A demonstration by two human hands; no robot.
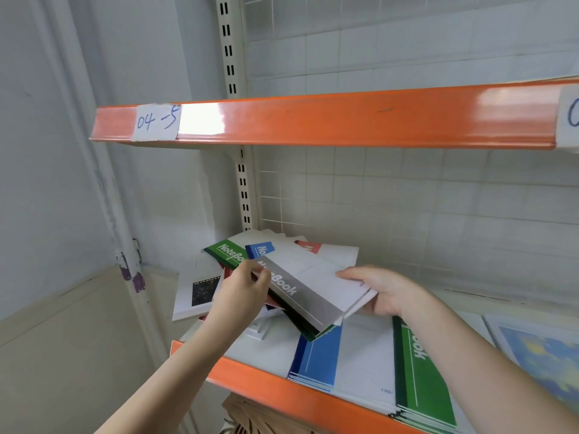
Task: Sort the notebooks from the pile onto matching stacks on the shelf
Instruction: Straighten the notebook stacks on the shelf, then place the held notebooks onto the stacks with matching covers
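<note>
White tiles backed the orange-edged shelf (250,375). Above its pile (275,255), I saw my left hand (242,292) pinching the grey-spined notebook (308,292), fingers curled; my right hand (380,292) gripped its far edge.

Glossy orange trim, paper notebooks.
The shelf edge (313,120) looks like shiny, smooth orange plastic, with a matt paper label (156,122) stuck on it. The grey notebook (300,292) has a satin paper cover; the wall tiles (438,208) look smooth.
</note>
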